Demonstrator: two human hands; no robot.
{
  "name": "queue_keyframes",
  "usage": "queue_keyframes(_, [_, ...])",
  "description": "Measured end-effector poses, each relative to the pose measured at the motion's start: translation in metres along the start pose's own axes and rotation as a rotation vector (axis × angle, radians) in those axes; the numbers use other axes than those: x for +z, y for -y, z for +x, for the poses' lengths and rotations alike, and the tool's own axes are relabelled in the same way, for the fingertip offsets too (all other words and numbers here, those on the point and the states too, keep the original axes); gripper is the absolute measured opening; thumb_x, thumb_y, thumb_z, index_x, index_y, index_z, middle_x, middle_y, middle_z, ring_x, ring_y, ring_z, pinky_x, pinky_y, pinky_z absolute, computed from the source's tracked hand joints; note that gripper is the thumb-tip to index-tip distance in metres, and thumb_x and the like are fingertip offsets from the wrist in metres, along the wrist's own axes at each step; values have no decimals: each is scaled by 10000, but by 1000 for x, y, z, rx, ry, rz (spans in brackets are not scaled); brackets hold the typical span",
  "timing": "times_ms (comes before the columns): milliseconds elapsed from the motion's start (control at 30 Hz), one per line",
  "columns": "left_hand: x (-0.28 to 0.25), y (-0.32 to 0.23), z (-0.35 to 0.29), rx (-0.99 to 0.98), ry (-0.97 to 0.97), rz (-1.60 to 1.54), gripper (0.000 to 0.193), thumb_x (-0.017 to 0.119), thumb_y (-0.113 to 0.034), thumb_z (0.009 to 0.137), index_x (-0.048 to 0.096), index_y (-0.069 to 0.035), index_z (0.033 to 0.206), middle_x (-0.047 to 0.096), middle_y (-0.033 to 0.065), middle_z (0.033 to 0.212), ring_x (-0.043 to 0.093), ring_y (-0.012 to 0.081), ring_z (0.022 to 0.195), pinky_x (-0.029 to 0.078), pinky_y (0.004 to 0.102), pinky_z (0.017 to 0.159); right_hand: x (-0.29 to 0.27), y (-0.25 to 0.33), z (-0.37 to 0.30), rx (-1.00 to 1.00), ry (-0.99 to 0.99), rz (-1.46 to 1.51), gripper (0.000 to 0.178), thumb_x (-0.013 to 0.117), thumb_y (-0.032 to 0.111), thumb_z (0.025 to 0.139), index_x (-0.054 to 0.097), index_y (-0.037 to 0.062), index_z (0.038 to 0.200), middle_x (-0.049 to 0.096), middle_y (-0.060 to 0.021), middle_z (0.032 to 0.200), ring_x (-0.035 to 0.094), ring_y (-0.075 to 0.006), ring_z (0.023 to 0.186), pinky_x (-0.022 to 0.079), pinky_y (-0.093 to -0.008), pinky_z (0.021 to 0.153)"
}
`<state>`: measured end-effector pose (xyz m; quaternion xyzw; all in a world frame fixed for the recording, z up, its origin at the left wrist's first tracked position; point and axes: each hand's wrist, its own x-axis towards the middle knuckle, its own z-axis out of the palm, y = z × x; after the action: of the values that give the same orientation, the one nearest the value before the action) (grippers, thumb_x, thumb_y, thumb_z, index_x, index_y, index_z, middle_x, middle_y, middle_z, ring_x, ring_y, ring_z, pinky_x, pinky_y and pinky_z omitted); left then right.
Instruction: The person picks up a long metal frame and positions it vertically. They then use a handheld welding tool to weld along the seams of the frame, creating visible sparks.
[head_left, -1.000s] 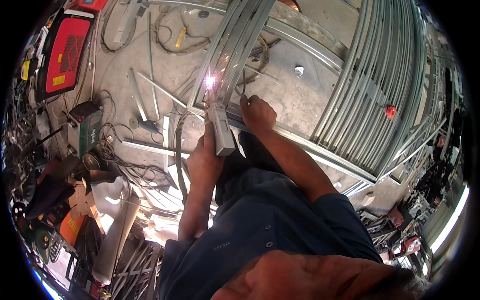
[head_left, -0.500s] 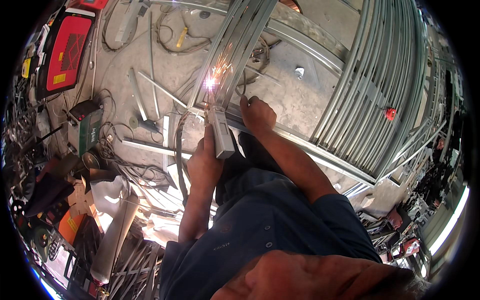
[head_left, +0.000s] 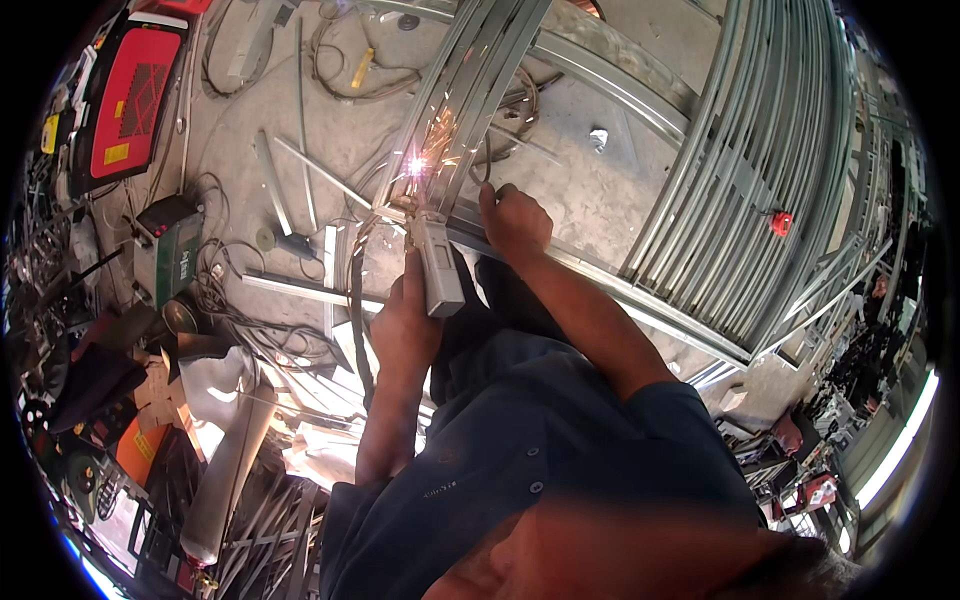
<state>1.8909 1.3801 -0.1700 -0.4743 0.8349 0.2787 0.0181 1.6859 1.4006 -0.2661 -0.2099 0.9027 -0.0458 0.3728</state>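
Note:
My left hand (head_left: 404, 325) is closed round a boxy grey welding gun (head_left: 438, 272), its nozzle pointing away from me. Just past the nozzle, a bright white-violet spot (head_left: 416, 165) glows on the steel frame (head_left: 494, 72), and orange sparks fly up along its bars. To the right of the gun, my right hand (head_left: 519, 222) makes a fist beside the frame. A thin, bent grey piece (head_left: 483, 168) sticks out from its finger side; I cannot make out its kind or how far it runs into the grip.
A rack of parallel metal bars (head_left: 715, 200) lies right, with a red object (head_left: 781, 223) on it. Left are a red machine (head_left: 130, 100), a green box-shaped machine (head_left: 172, 255), a grey cylinder (head_left: 225, 480) and tangled cables (head_left: 250, 325). A yellow-handled tool (head_left: 363, 67) lies on the floor.
The glowing spot looks smaller and the sparks spread differently. The gun and left hand sit slightly further left in the picture. My right hand keeps its place and grip.

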Motion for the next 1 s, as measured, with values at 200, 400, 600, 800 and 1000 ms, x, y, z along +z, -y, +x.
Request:
queue_keyframes(200, [-1, 3, -4, 2, 13, -21, 786, 788, -157, 807, 438, -110, 1509, 709, 195, 988, 711, 422, 825, 579, 494, 658, -2, 2, 0, 13, 8, -8, 563, 443, 551, 1001, 705, 65, 1109, 747, -184, 1030, 714, -377, 1002, 550, -500, 869])
queue_keyframes(400, [-18, 0, -26, 114, -67, -143, 811, 788, -79, 785, 430, -32, 1511, 712, 217, 1049, 731, 403, 875, 602, 442, 694, 2, -1, 0, -26, -36, -3, 560, 441, 549, 995, 715, 66, 1072, 749, -190, 1006, 717, -389, 986, 551, -511, 861])
queue_keyframes(600, [-19, 13, -25, 44, -29, -465, 730, 791, -144, 810, 493, -28, 1466, 704, 227, 1182, 718, 390, 1030, 593, 425, 808, 8, 2, 0, 13, -65, -14, 542, 459, 546, 990, 722, 72, 1019, 750, -188, 982, 721, -394, 953, 554, -515, 837])
queue_keyframes(800, [-34, 47, -5, -15, 47, -758, 626, 780, -96, 856, 540, 11, 1424, 729, 175, 1183, 723, 252, 1069, 565, 359, 890, 9, 4, -2, 24, -96, -22, 522, 474, 544, 993, 722, 85, 999, 750, -177, 945, 723, -383, 925, 553, -510, 800])
queue_keyframes(1000, [-48, 100, 38, -236, 155, -1097, 368, 753, -31, 905, 629, 36, 1245, 714, 71, 959, 678, 150, 815, 559, 296, 724, 12, 6, 0, 33, -155, -66, 511, 465, 533, 1009, 718, 89, 984, 747, -148, 917, 720, -374, 901, 549, -506, 805])
